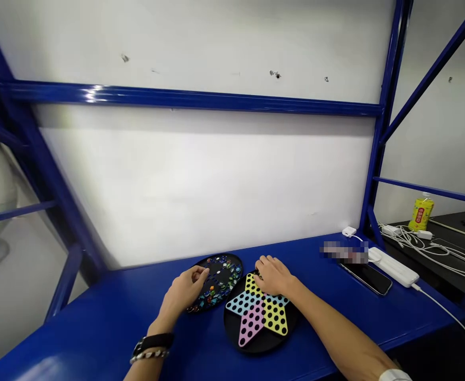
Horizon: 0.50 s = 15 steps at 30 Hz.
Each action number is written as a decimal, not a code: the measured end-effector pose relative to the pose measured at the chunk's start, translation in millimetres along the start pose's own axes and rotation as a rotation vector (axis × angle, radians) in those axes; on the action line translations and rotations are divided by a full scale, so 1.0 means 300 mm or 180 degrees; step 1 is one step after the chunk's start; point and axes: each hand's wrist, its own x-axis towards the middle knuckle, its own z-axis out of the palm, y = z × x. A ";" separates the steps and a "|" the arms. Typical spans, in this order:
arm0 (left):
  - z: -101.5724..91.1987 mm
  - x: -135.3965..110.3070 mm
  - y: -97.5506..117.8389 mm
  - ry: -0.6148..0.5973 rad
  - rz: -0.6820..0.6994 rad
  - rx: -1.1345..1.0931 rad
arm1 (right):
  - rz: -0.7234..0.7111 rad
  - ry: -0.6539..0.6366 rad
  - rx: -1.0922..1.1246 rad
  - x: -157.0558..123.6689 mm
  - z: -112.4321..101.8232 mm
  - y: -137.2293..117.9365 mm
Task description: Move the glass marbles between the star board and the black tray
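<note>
Star board [261, 313] partly hidden behind right hand [274, 276].

- Left hand [185, 290] is at the marble tray [223, 276]'s nine o'clock, thumb and finger pinched.
- Right hand [274, 275] lies over the star board [232, 329]'s one o'clock edge.
- Marble tray sits at the star board's ten o'clock.
- Phone [369, 279] lies at its two o'clock.

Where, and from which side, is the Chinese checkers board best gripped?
Probably by its near rim, from the wearer's side: the round Chinese checkers board lies flat with bare black edge there, while the right hand covers its far part and the marble tray crowds its far left.
</note>
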 end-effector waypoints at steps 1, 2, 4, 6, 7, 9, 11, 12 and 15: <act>0.000 0.000 0.001 -0.0001 0.0026 -0.0006 | 0.0011 -0.0034 -0.0033 -0.002 -0.004 0.000; 0.001 0.000 0.001 0.0007 0.0047 -0.0012 | 0.0024 -0.0061 -0.0065 -0.003 -0.008 -0.001; 0.003 0.001 -0.002 0.0020 0.0088 -0.0027 | 0.0038 -0.0101 -0.0102 -0.005 -0.016 -0.004; 0.006 0.002 -0.006 0.0029 0.0120 -0.0047 | 0.0047 -0.0106 -0.0110 -0.009 -0.022 -0.007; 0.007 0.002 -0.007 0.0026 0.0136 -0.0053 | 0.0047 -0.0099 -0.0112 -0.012 -0.025 -0.007; 0.008 0.002 -0.008 0.0005 0.0151 -0.0062 | 0.0051 -0.0083 -0.0125 -0.018 -0.028 -0.007; 0.008 -0.001 -0.005 -0.0020 0.0145 -0.0073 | 0.0063 -0.0099 -0.0142 -0.021 -0.029 -0.006; 0.008 -0.003 -0.003 -0.0028 0.0137 -0.0079 | 0.0076 -0.0114 -0.0150 -0.022 -0.029 -0.005; 0.008 -0.010 0.005 -0.0022 0.0133 -0.0107 | 0.0071 -0.0174 -0.0172 -0.021 -0.029 -0.003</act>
